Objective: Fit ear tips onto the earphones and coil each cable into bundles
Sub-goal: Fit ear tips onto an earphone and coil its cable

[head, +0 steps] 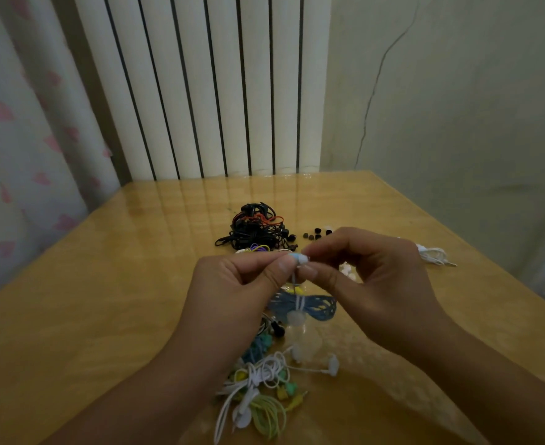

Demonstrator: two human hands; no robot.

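nearest the camera, by the table's near edge, lies a tangled heap of earphones (258,393), white, yellow and green cables looped over one another. above it both hands meet over the middle of the table (104,284). the left hand (232,284) has thumb and forefinger pinched on a pale blue earbud (300,259); the right hand (367,271) pinches at the bud's tip from the other side, fingertips touching it, most likely seating an ear tip, though the tip itself is too small to make out. the bud's thin white cable (298,300) hangs straight down from between the hands, with a second bud (294,317) dangling at its end over a blue bundle (303,306).

the bud looks light, hard and smooth, so it could slip; holding its body close behind the nozzle seems right. a silicone tip would be soft and stretchy, best rolled on from its rim. the cable is limp and will snag easily.

towards the far edge sits a black and red pile of earphones (255,229), with loose dark ear tips (316,235) just beside it on the right. a coiled white set (433,255) lies near the right edge. the dangling cable hangs close above the near heap and may catch in it.
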